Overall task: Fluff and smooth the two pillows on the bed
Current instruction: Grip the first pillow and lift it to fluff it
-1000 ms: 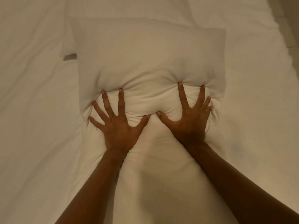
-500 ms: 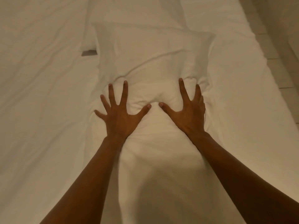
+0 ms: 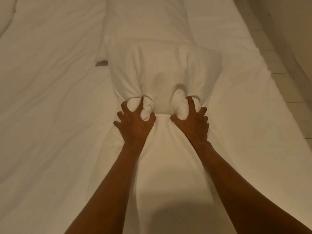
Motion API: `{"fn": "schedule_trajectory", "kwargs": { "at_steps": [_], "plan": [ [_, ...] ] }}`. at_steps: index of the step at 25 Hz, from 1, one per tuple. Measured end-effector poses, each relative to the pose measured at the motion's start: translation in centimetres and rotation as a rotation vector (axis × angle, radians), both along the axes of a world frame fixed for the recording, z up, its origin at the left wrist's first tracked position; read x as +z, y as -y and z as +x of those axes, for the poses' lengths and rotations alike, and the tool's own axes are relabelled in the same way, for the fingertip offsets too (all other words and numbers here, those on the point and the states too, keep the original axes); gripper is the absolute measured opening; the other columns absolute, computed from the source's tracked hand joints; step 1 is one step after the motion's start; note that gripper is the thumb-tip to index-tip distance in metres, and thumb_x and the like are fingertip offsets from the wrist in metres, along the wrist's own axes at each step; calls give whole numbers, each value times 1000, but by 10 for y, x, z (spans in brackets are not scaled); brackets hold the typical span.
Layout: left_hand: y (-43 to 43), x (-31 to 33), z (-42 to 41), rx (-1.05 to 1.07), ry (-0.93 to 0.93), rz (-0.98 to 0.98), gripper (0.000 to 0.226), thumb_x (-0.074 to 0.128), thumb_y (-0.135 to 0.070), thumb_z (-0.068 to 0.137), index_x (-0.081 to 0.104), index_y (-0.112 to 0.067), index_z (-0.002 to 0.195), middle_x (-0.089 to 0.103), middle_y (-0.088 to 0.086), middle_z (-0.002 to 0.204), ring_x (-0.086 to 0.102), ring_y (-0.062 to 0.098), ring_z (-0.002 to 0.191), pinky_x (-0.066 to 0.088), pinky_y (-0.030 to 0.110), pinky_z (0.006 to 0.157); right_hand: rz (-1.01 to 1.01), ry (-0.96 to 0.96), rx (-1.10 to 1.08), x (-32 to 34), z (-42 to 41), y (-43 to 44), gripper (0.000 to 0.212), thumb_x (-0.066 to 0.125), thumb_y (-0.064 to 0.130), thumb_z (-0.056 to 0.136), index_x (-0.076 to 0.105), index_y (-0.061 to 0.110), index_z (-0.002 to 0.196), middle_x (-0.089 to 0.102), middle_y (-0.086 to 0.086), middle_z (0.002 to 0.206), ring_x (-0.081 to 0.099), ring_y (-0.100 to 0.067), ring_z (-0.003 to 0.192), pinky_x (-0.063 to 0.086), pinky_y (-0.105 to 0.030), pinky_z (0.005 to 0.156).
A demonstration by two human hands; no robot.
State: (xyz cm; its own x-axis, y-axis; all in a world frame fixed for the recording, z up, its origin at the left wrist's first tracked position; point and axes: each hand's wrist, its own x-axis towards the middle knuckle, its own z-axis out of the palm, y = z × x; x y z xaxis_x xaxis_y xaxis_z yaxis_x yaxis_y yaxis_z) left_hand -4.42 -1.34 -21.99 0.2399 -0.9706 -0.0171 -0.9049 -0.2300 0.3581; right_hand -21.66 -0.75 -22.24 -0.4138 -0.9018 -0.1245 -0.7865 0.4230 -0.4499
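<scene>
A white sheet (image 3: 50, 115) covers the bed, wrinkled on its left side, with tiled floor (image 3: 290, 85) along the right edge. A white pillow (image 3: 162, 70) lies lengthwise down the middle of the bed, reaching toward the camera; a second pillow (image 3: 145, 19) lies just beyond it. The left hand (image 3: 133, 124) and right hand (image 3: 191, 123) sit side by side on the near pillow, fingers curled and dug in, each clutching a bunched lump of it.

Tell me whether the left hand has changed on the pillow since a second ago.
Yes. The left hand, splayed flat before, has clawed into a grip bunching the pillow; its spot stays similar.
</scene>
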Motion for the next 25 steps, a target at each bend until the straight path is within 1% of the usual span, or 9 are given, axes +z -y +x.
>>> {"fn": "schedule_trajectory", "kwargs": {
  "at_steps": [1,3,6,9,11,14,17,21,25],
  "plan": [
    [-4,3,-3,-15,56,-31,51,59,-56,87,55,-38,135,43,13,140,51,39,112,42,53,90,-16,-24,25,2,3,-1,79,64,58,80,27,43,148,44,-16,133,57,-41,106,46,-48,87],
    [-13,15,-7,-37,117,-59,38,53,-46,95,61,-34,129,46,13,138,54,37,108,45,49,85,-58,-61,96,14,8,-9,66,64,46,86,39,34,145,46,-19,136,60,-42,105,49,-47,85],
    [-32,51,-5,-27,97,-49,35,47,-41,100,60,-34,132,45,13,140,52,35,112,46,49,89,-107,-25,172,51,13,-27,52,62,35,91,47,27,140,47,-20,136,62,-44,104,51,-43,81],
    [-80,123,9,16,-29,-44,34,48,-37,101,60,-33,133,43,13,143,49,37,118,41,53,97,-114,47,238,123,23,-67,47,56,37,93,47,31,139,46,-17,141,63,-42,108,52,-44,85],
    [-126,189,28,99,-98,-60,33,53,-31,99,63,-31,130,45,13,140,49,38,115,40,51,95,-135,66,289,188,37,-107,42,54,38,92,51,30,133,49,-15,137,65,-41,104,54,-44,81],
    [-201,297,59,225,-124,-82,31,59,-27,95,67,-30,125,45,12,140,47,38,116,37,50,95,-126,100,371,292,69,-168,41,55,39,90,54,28,130,52,-17,132,64,-43,103,56,-47,83],
    [-249,381,95,321,-125,-117,27,59,-33,95,69,-30,120,46,11,140,46,38,119,37,51,97,-161,144,435,379,107,-205,44,57,39,90,55,27,131,50,-22,137,63,-45,107,54,-47,85],
    [-291,448,146,397,-122,-245,23,59,-37,94,72,-28,111,47,12,135,48,38,115,37,50,93,-299,135,545,450,158,-236,39,55,40,89,55,26,125,49,-24,138,63,-47,105,53,-48,81],
    [-319,488,202,452,-131,-348,23,60,-39,94,71,-29,111,45,9,139,47,35,115,37,49,94,-409,108,571,496,211,-257,41,57,40,89,55,23,127,50,-24,134,62,-47,103,52,-47,78]
  ]
}}
